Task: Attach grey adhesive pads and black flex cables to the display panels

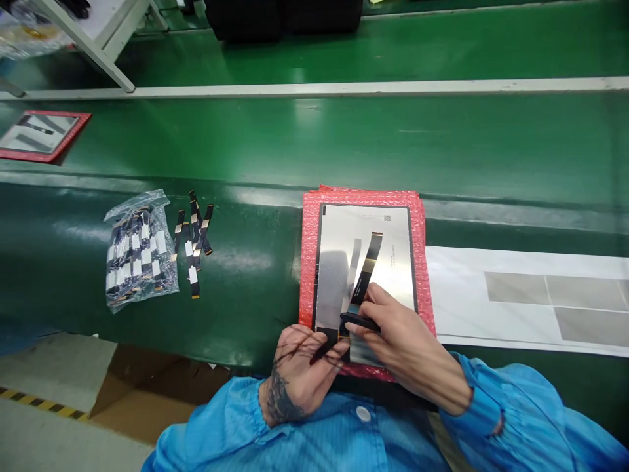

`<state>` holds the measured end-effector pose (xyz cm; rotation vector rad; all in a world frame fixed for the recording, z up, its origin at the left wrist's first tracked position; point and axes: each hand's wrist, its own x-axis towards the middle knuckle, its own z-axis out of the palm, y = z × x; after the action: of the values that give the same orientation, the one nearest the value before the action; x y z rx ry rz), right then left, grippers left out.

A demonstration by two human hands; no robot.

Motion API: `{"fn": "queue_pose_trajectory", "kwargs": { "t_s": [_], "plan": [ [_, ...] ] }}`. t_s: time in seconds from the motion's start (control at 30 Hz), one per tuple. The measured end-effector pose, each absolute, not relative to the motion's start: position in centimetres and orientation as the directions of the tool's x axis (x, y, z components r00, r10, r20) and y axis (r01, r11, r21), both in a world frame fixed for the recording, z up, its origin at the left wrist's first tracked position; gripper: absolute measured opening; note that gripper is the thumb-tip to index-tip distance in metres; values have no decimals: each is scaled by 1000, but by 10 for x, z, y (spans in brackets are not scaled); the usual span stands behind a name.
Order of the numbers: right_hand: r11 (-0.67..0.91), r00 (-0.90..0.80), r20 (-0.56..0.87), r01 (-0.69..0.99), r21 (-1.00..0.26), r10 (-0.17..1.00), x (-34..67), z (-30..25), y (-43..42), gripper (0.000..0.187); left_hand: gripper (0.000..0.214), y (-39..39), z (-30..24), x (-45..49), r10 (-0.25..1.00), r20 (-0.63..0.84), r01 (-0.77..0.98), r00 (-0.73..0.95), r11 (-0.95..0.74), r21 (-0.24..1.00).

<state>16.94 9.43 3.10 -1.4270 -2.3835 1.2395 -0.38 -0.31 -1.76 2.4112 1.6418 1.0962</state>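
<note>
Panel (339,249): flat on pink bubble wrap (308,262), cushioned.
Flex cable (369,259): base pinned by black tool (361,322).
Right hand (410,351): gripping black tool.
Left hand (299,377): pinching thin stick (322,352).

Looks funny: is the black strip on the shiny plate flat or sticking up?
Sticking up: the thin black ribbon strip lifts off the shiny silver plate; reflection shows apart.

Near edge of silver panel (344,255) was hidden under left hand (299,373) and right hand (407,347) | flex cable (369,259) foot was covered by right fingers | dark tool (322,351) in left hand was too small to identify
</note>
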Motion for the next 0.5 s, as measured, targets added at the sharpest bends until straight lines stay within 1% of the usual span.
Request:
{"fn": "queue_pose_trajectory", "kwargs": {
  "t_s": [0.07,0.17,0.2,0.27,0.3,0.33,0.4,0.47,0.5],
  "plan": [
    [244,-560,-279,683,-689,780,169,31,93,26,19,-3,-17,-3,822,528,825,212,-440,354],
    [287,-562,-245,692,-663,790,165,30,91,25,24,-3,-12,2,841,497,840,216,-419,345],
    [307,-554,-227,706,-638,801,164,30,91,22,26,-3,-11,3,848,487,845,210,-408,346],
    [335,-498,-155,751,-569,853,165,29,92,11,28,-4,-10,5,862,471,848,185,-383,367],
    [329,-443,-103,784,-527,891,168,28,93,5,30,-5,-11,4,872,461,838,162,-368,402],
    [300,-370,-56,824,-480,927,172,28,94,7,31,-6,-12,1,888,443,818,124,-344,461],
    [168,-181,3,910,-379,984,188,27,95,21,31,-6,-14,-7,935,354,740,-17,-226,633],
    [-15,9,-23,946,-325,1000,209,26,94,33,28,-2,-16,-18,965,175,588,-194,-28,808],
    [-96,75,-76,935,-342,994,219,26,92,38,26,0,-16,-24,965,58,494,-254,78,866]
  ]
}}
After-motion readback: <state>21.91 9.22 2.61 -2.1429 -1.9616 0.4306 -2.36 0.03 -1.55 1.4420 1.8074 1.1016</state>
